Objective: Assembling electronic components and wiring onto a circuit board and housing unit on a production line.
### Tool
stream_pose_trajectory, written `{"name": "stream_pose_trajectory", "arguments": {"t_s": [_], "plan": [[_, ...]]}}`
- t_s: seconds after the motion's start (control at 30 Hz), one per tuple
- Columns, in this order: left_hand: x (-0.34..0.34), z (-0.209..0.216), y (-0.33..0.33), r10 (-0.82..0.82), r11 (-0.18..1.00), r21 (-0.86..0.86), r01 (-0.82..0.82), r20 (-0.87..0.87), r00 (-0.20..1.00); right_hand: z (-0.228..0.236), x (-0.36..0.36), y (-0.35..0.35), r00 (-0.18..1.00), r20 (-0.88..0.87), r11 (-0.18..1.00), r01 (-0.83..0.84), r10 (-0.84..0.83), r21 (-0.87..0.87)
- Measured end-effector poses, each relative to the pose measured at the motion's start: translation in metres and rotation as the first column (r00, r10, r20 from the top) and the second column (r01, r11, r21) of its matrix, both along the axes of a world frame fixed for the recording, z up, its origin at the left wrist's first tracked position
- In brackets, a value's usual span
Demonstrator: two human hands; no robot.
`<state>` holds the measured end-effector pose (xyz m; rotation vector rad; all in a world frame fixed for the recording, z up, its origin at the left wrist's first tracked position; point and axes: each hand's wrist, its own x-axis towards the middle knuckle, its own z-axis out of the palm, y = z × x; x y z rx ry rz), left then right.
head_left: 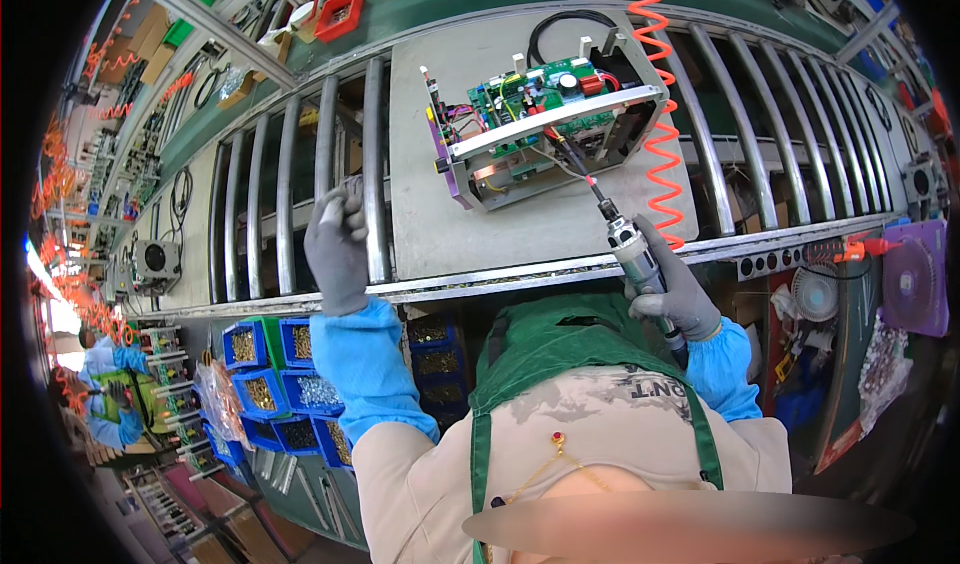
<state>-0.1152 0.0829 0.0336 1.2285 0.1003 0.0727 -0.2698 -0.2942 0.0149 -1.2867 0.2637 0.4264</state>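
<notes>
My right hand (680, 289), in a grey glove, is wrapped round a power screwdriver (634, 249). Its long bit points up and left into the near side of an open metal-framed device (550, 129); where the tip ends is hard to make out. A green circuit board (545, 99) with coloured wires sits inside that frame. Left of the device, over the conveyor rollers, my gloved left hand (340, 244) is raised with its fingers curled together. Whatever those fingers hold, if anything, is hidden. The device rests on a pale board (440, 234).
A coiled orange air hose (662, 154) hangs just right of the device. Metal rollers (285, 194) run to both sides. Blue bins (262, 394) of small fasteners stand beside my left sleeve. A red tray (338, 14) lies at the far left; a purple fan-like part (915, 276) is far right.
</notes>
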Motion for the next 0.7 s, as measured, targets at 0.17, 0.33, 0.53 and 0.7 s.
{"name": "stream_pose_trajectory", "arguments": {"t_s": [0.17,0.33,0.53,0.7], "plan": [[0.038,0.012,-0.087,-0.373,0.820,0.560,0.119,0.366,0.853,0.002,-0.002,0.011,0.999,0.018,0.999,0.030,-0.031,0.017],[0.068,0.006,-0.157,-0.682,0.459,0.888,0.012,0.345,0.645,0.025,-0.006,0.031,0.994,-0.052,0.994,0.094,-0.097,-0.052],[0.082,0.003,-0.160,-0.781,0.184,0.973,0.137,0.060,0.622,0.081,-0.012,0.046,0.947,-0.245,0.867,0.293,-0.207,0.403],[0.085,0.000,-0.157,-0.811,0.214,0.969,0.121,0.107,0.575,0.101,0.000,0.061,0.958,-0.219,0.963,0.221,-0.185,0.155]]}}
